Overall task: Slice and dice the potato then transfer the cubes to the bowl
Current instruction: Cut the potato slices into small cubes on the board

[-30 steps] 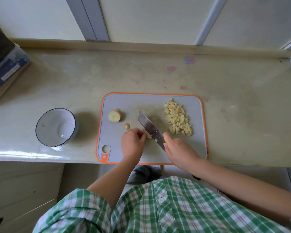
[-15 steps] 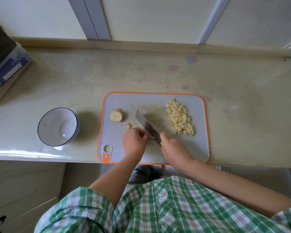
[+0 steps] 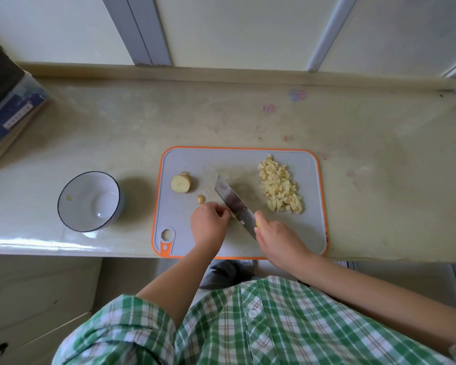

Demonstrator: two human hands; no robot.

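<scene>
On one cutting board [image 3: 179, 233]: your left hand [image 3: 208, 225] pinching one potato piece [image 3: 233, 216], right hand [image 3: 277, 238] gripping one knife [image 3: 232, 200].

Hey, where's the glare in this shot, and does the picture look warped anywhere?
Head view: glare streaks the counter along its front edge, left of the cutting board; the bowl throws a soft shadow to its right. Head view too: wide-angle distortion bows the back ledge and window frames; potato cubes and knife look sharp.
</scene>
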